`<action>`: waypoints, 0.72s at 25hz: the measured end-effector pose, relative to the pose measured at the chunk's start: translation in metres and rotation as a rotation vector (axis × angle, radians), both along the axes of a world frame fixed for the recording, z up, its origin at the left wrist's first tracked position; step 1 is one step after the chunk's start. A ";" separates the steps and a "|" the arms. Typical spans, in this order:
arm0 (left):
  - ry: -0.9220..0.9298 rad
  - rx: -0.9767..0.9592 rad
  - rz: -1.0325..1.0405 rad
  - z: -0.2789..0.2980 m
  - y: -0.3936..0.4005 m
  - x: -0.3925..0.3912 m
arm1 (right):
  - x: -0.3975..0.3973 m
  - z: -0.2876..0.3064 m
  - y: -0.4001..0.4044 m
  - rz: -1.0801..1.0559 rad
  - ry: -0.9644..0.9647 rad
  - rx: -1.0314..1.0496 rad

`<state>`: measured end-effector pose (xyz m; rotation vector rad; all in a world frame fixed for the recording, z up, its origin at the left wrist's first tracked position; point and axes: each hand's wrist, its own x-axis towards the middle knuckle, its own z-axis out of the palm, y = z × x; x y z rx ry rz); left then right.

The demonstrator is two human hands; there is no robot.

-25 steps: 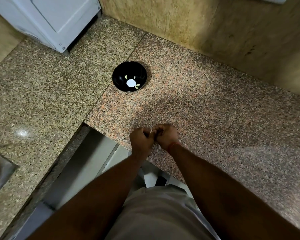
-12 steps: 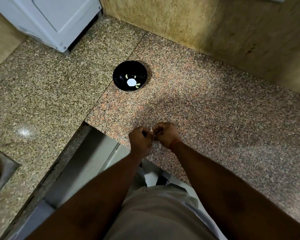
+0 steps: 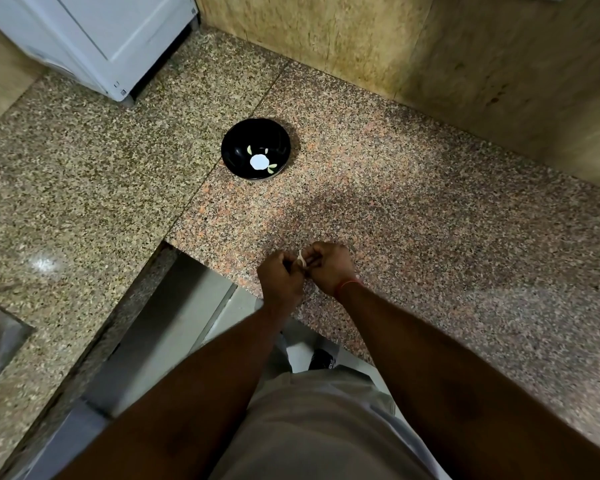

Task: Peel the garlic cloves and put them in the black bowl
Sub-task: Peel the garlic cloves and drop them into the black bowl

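Head view: garlic clove (image 3: 301,259) pinched between left hand (image 3: 280,280) and right hand (image 3: 328,268); black bowl (image 3: 255,149) lies well beyond, slightly leftward.

Counter (image 3: 413,209): speckled granite, L-shaped, two slabs w/ a seam running from the upper centre down to the inner corner at mid-frame. Black bowl (image 3: 255,152) sits on it, upper centre, just right of the seam, upright. White appliance (image 3: 94,39) stands on the counter at upper left. Sink edge (image 3: 0,337) set in at lower left.
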<state>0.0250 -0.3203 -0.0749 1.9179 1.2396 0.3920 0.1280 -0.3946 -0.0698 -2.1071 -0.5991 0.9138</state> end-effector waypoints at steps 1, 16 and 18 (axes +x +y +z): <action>0.010 0.012 0.001 0.001 0.000 0.000 | -0.001 0.000 0.000 -0.003 -0.007 0.001; 0.371 0.287 -0.560 0.016 -0.005 0.000 | 0.001 0.007 -0.001 0.080 -0.153 -0.001; 0.391 0.300 -0.588 0.018 -0.004 0.000 | 0.001 0.005 -0.001 0.082 -0.167 0.001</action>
